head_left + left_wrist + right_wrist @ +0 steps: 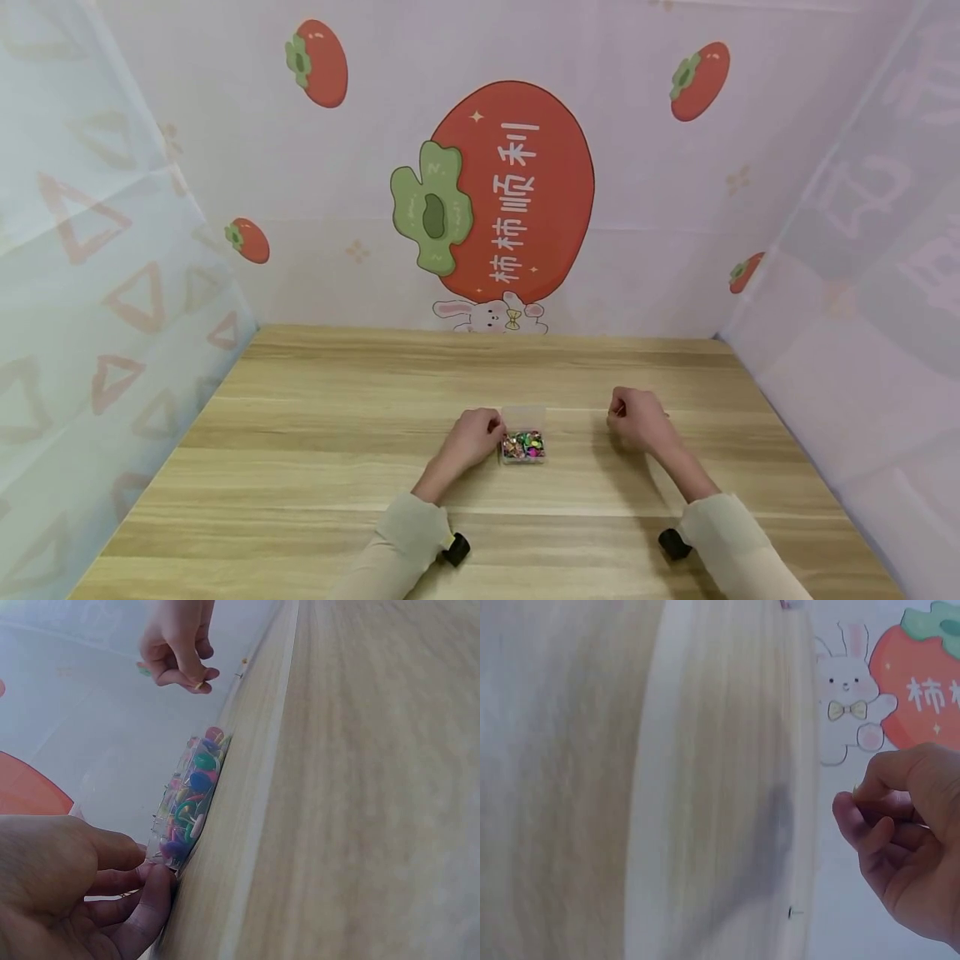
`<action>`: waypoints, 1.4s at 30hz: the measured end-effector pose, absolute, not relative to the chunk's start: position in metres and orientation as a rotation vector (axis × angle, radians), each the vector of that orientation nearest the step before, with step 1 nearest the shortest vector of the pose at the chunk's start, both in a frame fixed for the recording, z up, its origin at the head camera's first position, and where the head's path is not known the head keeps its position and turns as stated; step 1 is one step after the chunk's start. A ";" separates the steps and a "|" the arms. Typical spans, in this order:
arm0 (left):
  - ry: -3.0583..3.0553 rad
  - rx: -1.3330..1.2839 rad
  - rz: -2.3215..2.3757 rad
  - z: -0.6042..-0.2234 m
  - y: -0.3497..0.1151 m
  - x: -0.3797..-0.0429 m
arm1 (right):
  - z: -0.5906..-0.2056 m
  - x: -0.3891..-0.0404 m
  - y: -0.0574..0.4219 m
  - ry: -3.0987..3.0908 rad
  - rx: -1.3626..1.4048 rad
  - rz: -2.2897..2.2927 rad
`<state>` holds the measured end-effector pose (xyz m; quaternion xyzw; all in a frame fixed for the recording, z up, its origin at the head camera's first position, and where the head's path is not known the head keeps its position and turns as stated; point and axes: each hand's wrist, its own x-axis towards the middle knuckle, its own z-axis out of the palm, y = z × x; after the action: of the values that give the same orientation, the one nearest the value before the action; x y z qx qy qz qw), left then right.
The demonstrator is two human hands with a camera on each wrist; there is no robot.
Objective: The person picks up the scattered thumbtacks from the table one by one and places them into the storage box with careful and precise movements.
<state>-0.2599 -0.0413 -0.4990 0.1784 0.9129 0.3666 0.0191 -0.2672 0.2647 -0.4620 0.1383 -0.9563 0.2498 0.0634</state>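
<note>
A small clear box (523, 460) of thumbtacks stands on the wooden table, its transparent lid (523, 416) folded back. Colourful round-headed tacks (201, 781) fill it: green, blue, pink and purple. At the box's left side is my left hand (470, 435), thumb and fingertips pinching its end in the left wrist view. To the right of the box, my right hand (637, 419) is raised over the table. Between its thumb and forefinger it pinches a tiny yellowish thumbtack (856, 789), mostly hidden by the fingertips.
A single thumbtack (792, 913) stands on the table near my right hand, its thin pin showing. Printed cloth walls (645, 250) with persimmons and a rabbit enclose the table's back and sides. Bare wooden tabletop (315, 467) extends left of the box.
</note>
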 end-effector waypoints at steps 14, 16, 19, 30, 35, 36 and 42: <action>2.834 0.552 1.138 -0.499 -0.042 -0.260 | -0.462 -0.242 0.206 -2.852 0.675 0.850; 2.832 0.553 1.140 -0.499 -0.042 -0.259 | -0.462 -0.239 0.198 -2.842 0.733 0.856; 2.829 0.556 1.140 -0.498 -0.042 -0.259 | -0.461 -0.236 0.186 -2.823 0.806 0.866; 2.835 0.555 1.125 -0.497 -0.040 -0.260 | -0.457 -0.233 0.167 -2.825 0.847 0.878; 2.833 0.564 1.122 -0.496 -0.040 -0.259 | -0.456 -0.234 0.182 -2.805 0.778 0.852; 2.834 0.566 1.122 -0.496 -0.040 -0.259 | -0.455 -0.235 0.187 -2.802 0.760 0.845; 2.844 0.559 1.117 -0.498 -0.041 -0.260 | -0.458 -0.240 0.223 -2.777 0.643 0.805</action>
<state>-0.2599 -0.0409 -0.4983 0.1801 0.9154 0.3596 0.0174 -0.2404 0.2232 -0.4578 0.2161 -0.9338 0.2706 0.0898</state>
